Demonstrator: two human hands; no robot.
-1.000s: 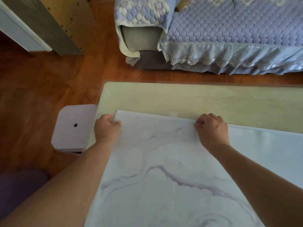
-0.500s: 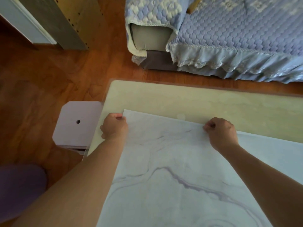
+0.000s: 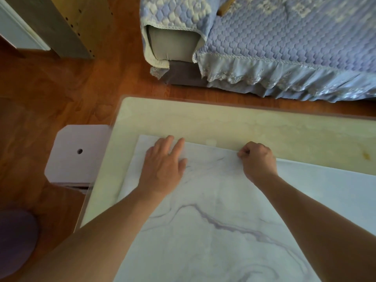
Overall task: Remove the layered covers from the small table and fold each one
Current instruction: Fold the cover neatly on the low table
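A white marbled cover (image 3: 213, 210) lies folded over on the cream bench (image 3: 223, 123), its far edge short of the bench's far rim. The left hand (image 3: 164, 165) presses flat on it near the far left corner, fingers straight, while the right hand (image 3: 258, 159) pinches the far edge with curled fingers. Left of the bench stands a pale stool (image 3: 75, 151) on the wooden floor (image 3: 50, 88); beyond it is a sofa (image 3: 284, 37) under a blue quilted throw.
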